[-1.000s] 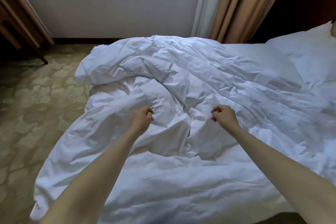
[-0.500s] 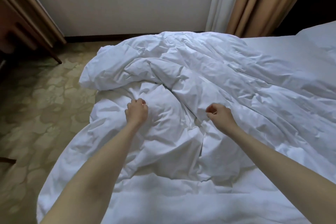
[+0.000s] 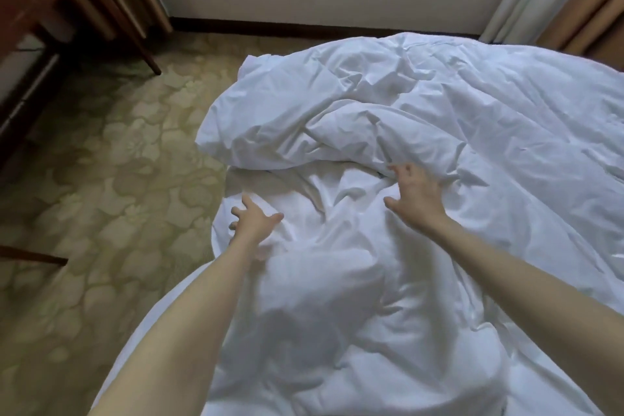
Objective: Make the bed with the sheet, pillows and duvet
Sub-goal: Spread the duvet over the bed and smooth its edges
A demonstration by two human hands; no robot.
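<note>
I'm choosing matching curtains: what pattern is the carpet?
The carpet is beige-green with a pale floral or leaf-like pattern, seen in the head view.

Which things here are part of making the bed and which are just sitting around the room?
Part of the job:
- crumpled white duvet
- left hand, fingers spread, holding nothing
- right hand, fingers spread on the duvet

Just around:
- dark wooden desk
- patterned carpet
- tan curtain
</note>
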